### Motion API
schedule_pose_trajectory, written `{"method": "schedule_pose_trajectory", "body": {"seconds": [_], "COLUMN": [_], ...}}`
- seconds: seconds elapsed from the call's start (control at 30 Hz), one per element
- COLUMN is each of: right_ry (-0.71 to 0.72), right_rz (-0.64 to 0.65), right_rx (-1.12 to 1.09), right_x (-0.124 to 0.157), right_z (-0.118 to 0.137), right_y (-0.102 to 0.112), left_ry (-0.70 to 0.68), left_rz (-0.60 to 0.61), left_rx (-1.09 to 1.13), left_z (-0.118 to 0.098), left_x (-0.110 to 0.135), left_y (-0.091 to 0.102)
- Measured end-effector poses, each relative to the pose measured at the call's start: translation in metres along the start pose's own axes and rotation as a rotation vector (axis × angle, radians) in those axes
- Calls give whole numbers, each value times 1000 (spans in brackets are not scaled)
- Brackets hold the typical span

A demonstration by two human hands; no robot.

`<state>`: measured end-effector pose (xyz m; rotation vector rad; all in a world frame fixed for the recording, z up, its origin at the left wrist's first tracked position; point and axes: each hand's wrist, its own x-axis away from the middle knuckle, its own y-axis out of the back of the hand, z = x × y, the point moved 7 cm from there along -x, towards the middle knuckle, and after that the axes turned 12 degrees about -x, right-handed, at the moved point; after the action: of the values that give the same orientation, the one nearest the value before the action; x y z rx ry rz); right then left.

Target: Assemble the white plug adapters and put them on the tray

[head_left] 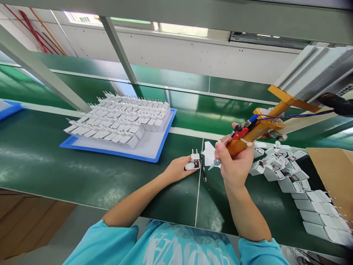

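Observation:
My left hand [178, 170] is closed on a white plug charger [193, 162] at the middle of the green bench. Its two pins point away from me, and dark parts show inside its open end. My right hand [237, 165] wraps round an orange glue gun [239, 144] with a red trigger and a pale tapered nozzle. The nozzle tip points down to the left, a little right of the charger and apart from it. Between my hands lie a thin dark tool, perhaps tweezers [203, 169], and a white paper scrap [209, 154].
On the left, a blue-edged tray [157, 154] holds rows of white chargers [118, 121]. More open chargers [292, 180] spread over the right side beside a cardboard box [331, 165]. A metal beam [176, 11] crosses overhead. Blue wires [298, 115] run from the gun to the right.

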<state>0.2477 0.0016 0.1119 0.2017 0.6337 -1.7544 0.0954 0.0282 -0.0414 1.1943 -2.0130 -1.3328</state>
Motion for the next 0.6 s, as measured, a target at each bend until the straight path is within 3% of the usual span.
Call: {"method": "schedule_pose_trajectory", "body": {"seconds": [0.27,0.6], "right_ry": [8,80], "right_rz": [-3,39], "right_rx": [92,47], "right_x": [6,8], "right_z": [14,17], "right_y": [-9,-14], "left_ry": [-41,-80], "left_rz": [-42,-96], "left_rx": [164,218], "left_z": [-32,-49], "left_x": [12,18], "left_y": [24,41]}}
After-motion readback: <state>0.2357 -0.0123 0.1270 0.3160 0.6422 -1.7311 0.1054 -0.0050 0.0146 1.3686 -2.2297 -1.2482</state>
